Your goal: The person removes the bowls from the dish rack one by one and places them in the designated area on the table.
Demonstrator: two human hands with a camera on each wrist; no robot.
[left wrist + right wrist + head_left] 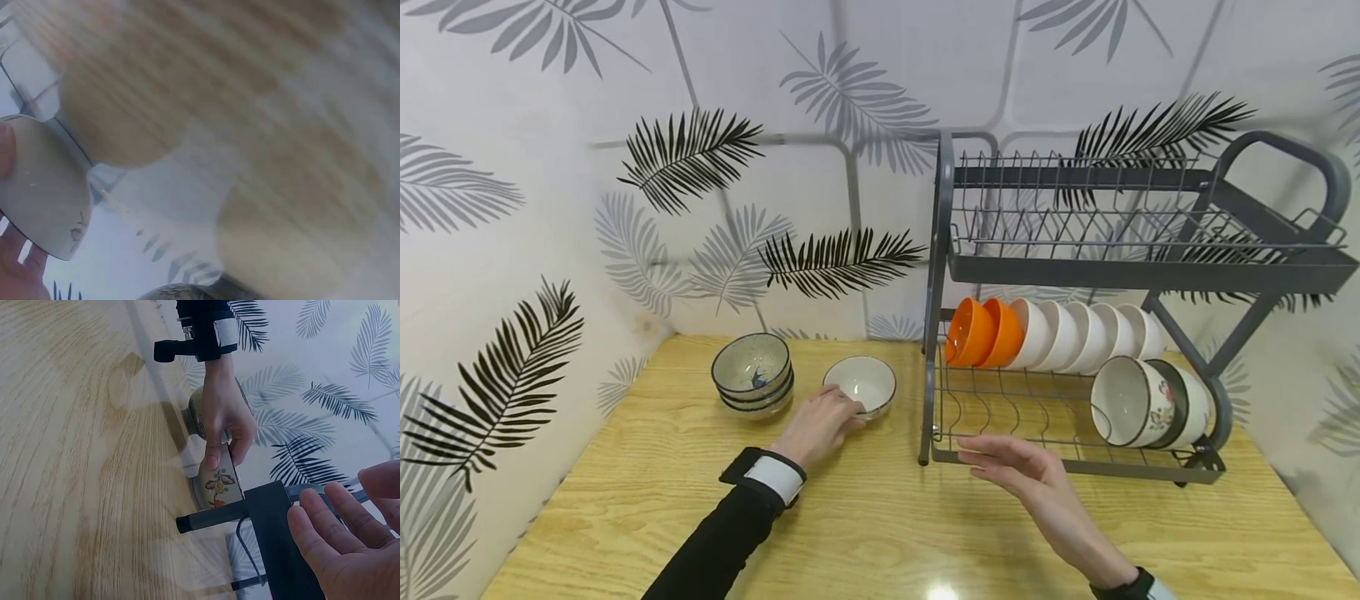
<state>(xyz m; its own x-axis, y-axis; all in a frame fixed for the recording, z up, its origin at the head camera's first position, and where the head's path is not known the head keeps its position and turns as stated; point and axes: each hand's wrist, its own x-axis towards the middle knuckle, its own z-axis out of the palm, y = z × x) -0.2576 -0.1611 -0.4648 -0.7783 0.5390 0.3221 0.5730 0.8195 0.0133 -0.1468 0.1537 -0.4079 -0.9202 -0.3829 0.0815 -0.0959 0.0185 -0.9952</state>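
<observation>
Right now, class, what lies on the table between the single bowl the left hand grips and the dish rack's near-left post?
Nothing: in the head view, only bare wooden table separates the bowl in the left hand from the rack post.

- Head cam is looking down at the table (880,517) and rack (1075,367).
- Wrist cams are sitting close, both catching the bowl (219,481).

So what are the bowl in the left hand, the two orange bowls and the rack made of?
The bowl the left hand grips looks like glazed ceramic: glossy white with a painted flower. The orange bowls seem plastic, uniformly bright, though that is uncertain. The rack appears to be dark grey coated metal, with thin wire grids.
</observation>
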